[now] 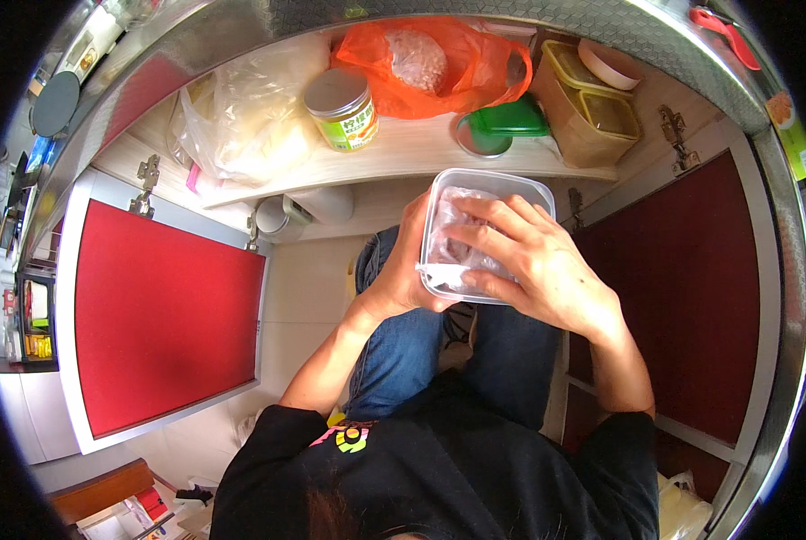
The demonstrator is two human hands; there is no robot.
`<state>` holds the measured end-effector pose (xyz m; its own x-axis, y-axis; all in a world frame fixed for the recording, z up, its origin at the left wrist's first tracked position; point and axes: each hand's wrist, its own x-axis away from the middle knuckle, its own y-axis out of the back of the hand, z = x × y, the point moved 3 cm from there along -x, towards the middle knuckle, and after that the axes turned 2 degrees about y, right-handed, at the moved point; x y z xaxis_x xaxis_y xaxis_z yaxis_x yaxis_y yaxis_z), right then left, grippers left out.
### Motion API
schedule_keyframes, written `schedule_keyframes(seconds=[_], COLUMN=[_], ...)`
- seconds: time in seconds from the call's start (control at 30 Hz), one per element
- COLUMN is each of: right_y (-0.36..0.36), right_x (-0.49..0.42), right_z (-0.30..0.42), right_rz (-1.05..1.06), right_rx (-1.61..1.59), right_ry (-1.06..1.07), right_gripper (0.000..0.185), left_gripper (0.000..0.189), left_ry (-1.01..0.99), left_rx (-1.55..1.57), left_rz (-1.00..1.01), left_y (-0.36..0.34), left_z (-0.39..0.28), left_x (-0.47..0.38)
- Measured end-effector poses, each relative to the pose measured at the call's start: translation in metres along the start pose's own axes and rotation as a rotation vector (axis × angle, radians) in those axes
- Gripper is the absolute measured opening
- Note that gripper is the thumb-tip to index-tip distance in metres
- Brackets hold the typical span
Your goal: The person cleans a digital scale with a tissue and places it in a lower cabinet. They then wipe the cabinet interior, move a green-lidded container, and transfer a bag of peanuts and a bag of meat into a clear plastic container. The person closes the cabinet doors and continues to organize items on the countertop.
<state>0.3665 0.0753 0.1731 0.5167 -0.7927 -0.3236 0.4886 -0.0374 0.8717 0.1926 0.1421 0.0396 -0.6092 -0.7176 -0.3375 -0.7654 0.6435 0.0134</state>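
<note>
A clear rectangular plastic container [489,177] is held over my lap, in front of the open cabinet. My left hand [403,270] grips it by its left side and underneath. Inside lies a thin clear plastic bag [460,250], bunched up; what the bag holds cannot be made out. My right hand [534,263] reaches over the container's right side, its fingers spread and resting on the bag. Whether those fingers grip the bag is not plain.
Two red cabinet doors [170,317] stand open at either side. On the shelf [403,152] are a lidded jar [342,111], an orange plastic bag [389,94], a clear bag [248,115], a green lid [511,120] and a yellowish lidded container [585,128]. A metal counter edge [443,10] curves above.
</note>
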Motion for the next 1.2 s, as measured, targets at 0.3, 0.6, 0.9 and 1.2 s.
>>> schedule_keyframes(seconds=[0.3, 0.6, 0.9, 1.2], right_y=[-0.041, 0.056, -0.041, -0.012], right_x=[-0.022, 0.001, -0.012, -0.155], right_z=[-0.002, -0.012, 0.001, -0.161], right_rz=[0.395, -0.069, 0.552, -0.09], right_rx=[0.432, -0.057, -0.326, -0.162], right_ry=[-0.029, -0.159, 0.093, -0.33], right_gripper=[0.033, 0.022, 0.014, 0.023], left_gripper=[0.144, 0.142, 0.138, 0.14], left_ry=[-0.123, -0.189, -0.051, 0.073], left_rx=[-0.317, -0.205, -0.153, -0.569], left_rz=[0.061, -0.064, -0.077, 0.088], left_y=[0.005, -0.003, -0.017, 0.008], left_z=[-0.002, 0.015, 0.014, -0.026], left_x=[0.006, 0.013, 0.06, 0.054])
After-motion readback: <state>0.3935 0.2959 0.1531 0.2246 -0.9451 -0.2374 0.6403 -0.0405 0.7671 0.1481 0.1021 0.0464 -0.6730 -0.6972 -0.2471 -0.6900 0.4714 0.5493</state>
